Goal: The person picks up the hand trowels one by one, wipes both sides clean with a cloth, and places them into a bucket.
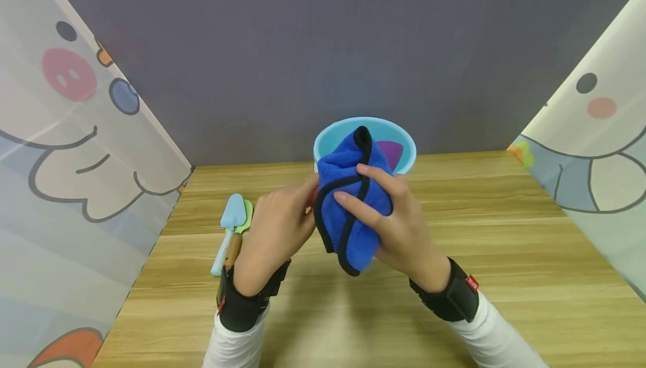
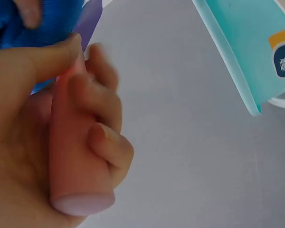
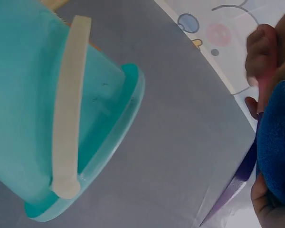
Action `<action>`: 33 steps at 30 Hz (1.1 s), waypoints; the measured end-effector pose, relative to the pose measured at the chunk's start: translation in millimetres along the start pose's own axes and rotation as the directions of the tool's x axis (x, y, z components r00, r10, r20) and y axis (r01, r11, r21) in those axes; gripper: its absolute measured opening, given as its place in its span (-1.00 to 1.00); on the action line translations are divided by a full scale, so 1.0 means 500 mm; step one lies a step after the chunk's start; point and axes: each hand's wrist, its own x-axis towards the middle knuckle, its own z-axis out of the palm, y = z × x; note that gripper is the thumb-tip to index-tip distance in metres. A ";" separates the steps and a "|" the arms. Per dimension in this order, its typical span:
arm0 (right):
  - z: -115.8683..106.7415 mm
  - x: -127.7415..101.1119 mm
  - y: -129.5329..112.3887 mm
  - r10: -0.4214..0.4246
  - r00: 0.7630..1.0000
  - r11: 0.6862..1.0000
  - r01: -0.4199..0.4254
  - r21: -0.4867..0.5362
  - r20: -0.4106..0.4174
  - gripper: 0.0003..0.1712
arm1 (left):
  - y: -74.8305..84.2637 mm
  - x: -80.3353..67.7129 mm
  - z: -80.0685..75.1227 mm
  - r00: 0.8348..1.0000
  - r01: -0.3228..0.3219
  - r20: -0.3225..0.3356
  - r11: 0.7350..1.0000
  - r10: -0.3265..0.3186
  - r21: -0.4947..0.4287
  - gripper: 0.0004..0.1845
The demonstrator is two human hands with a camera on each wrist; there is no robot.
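Observation:
My left hand [image 1: 280, 219] grips the pink handle [image 2: 80, 156] of a toy shovel, fingers wrapped round it. The shovel's purple blade [image 1: 392, 152] pokes out past a blue cloth [image 1: 348, 205] with black edging. My right hand [image 1: 404, 219] holds this folded cloth against the blade, its fingers spread over the near face. Cloth and blade are raised in front of a light blue bucket [image 1: 327, 139], overlapping its rim in the head view. In the right wrist view the blade narrows to a thin edge beyond the cloth. The cloth hides the middle of the shovel.
Left of my left hand, a light blue toy trowel [image 1: 234, 211] lies across a green tool [image 1: 247, 216] on the wooden table [image 1: 504, 233]. A brown handle [image 1: 232, 250] lies beside them. The bucket has a white carrying handle [image 3: 69, 109]. A grey wall [image 1: 323, 48] stands behind.

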 end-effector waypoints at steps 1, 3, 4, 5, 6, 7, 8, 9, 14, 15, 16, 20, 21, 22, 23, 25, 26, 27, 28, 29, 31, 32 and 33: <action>0.002 -0.001 0.001 0.006 1.000 1.000 -0.006 -0.005 0.006 -0.56 | 0.002 0.001 0.002 1.000 0.000 0.002 1.000 0.000 0.007 -0.92; 0.005 -0.004 0.005 0.019 1.000 1.000 -0.018 -0.021 0.016 -0.56 | 0.004 0.001 0.007 1.000 -0.009 0.004 1.000 0.009 0.028 -0.90; 0.007 -0.005 0.007 0.025 1.000 0.999 -0.024 -0.029 0.018 -0.57 | 0.005 0.002 0.011 1.000 -0.013 0.004 0.999 0.013 0.040 -0.90; 0.008 -0.007 0.009 0.032 0.999 0.999 -0.031 -0.035 0.024 -0.57 | 0.006 0.002 0.015 1.000 -0.017 0.001 0.998 0.017 0.053 -0.89; 0.010 -0.009 0.011 0.039 0.999 0.998 -0.038 -0.040 0.030 -0.58 | 0.006 0.002 0.018 1.000 -0.021 -0.002 0.998 0.021 0.059 -0.87; 0.010 -0.011 0.013 0.048 0.998 0.998 -0.046 -0.043 0.038 -0.58 | 0.006 0.002 0.021 1.000 -0.024 -0.004 0.998 0.025 0.065 -0.84; 0.011 -0.013 0.014 0.056 0.997 0.998 -0.054 -0.045 0.047 -0.58 | 0.006 0.001 0.023 1.000 -0.028 -0.008 0.997 0.029 0.072 -0.82; 0.011 -0.014 0.015 0.065 0.996 0.997 -0.062 -0.046 0.056 -0.58 | 0.006 0.001 0.024 0.999 -0.029 -0.012 0.997 0.030 0.074 -0.80; 0.011 -0.018 0.019 0.089 0.992 0.995 -0.086 -0.041 0.088 -0.55 | 0.006 0.001 0.023 0.999 -0.040 -0.009 0.996 0.040 0.086 -0.84; 0.011 -0.018 0.019 0.090 0.992 0.995 -0.087 -0.040 0.090 -0.55 | 0.007 0.002 0.022 0.999 -0.041 -0.006 0.995 0.042 0.088 -0.84; 0.011 -0.018 0.019 0.090 0.992 0.996 -0.086 -0.038 0.091 -0.55 | 0.007 0.002 0.021 0.999 -0.041 -0.004 0.995 0.041 0.092 -0.84; 0.012 -0.016 0.020 0.085 0.993 0.996 -0.082 -0.034 0.086 -0.54 | 0.007 0.004 0.018 0.999 -0.045 -0.008 0.994 0.046 0.102 -0.83; 0.011 -0.015 0.020 0.086 0.993 0.996 -0.084 -0.031 0.086 -0.54 | 0.008 0.004 0.017 0.999 -0.046 -0.010 0.994 0.047 0.103 -0.83; 0.011 -0.015 0.020 0.085 0.993 0.996 -0.083 -0.028 0.085 -0.53 | 0.008 0.004 0.017 0.999 -0.048 -0.014 0.993 0.050 0.103 -0.83; 0.011 -0.014 0.020 0.085 0.993 0.996 -0.083 -0.023 0.083 -0.52 | 0.008 0.004 0.016 0.998 -0.050 -0.018 0.993 0.052 0.103 -0.83; 0.011 -0.014 0.021 0.085 0.993 0.996 -0.084 -0.015 0.082 -0.51 | 0.009 0.004 0.015 0.998 -0.052 -0.022 0.993 0.055 0.104 -0.83; 0.011 -0.014 0.021 0.086 0.993 0.996 -0.085 -0.012 0.081 -0.50 | 0.009 0.004 0.015 0.998 -0.054 -0.023 0.993 0.056 0.105 -0.83; 0.010 -0.014 0.021 0.085 0.993 0.996 -0.084 -0.010 0.080 -0.50 | 0.009 0.004 0.015 0.998 -0.054 -0.024 0.993 0.057 0.105 -0.83; 0.010 -0.014 0.022 0.084 0.994 0.996 -0.083 -0.009 0.076 -0.50 | 0.009 0.004 0.015 0.998 -0.056 -0.025 0.993 0.059 0.105 -0.83; 0.010 -0.014 0.022 0.084 0.994 0.997 -0.083 -0.009 0.075 -0.50 | 0.009 0.004 0.015 0.998 -0.057 -0.025 0.993 0.060 0.107 -0.83; 0.008 -0.013 0.022 0.081 0.994 0.997 -0.080 -0.014 0.072 -0.49 | 0.010 0.004 0.015 0.998 -0.060 -0.027 0.992 0.063 0.111 -0.83; 0.008 -0.013 0.022 0.080 0.994 0.997 -0.080 -0.014 0.071 -0.49 | 0.010 0.004 0.015 0.998 -0.061 -0.028 0.992 0.065 0.111 -0.83; 0.007 -0.013 0.023 0.079 0.994 0.997 -0.078 -0.011 0.071 -0.49 | 0.010 0.005 0.015 0.997 -0.063 -0.030 0.992 0.067 0.111 -0.83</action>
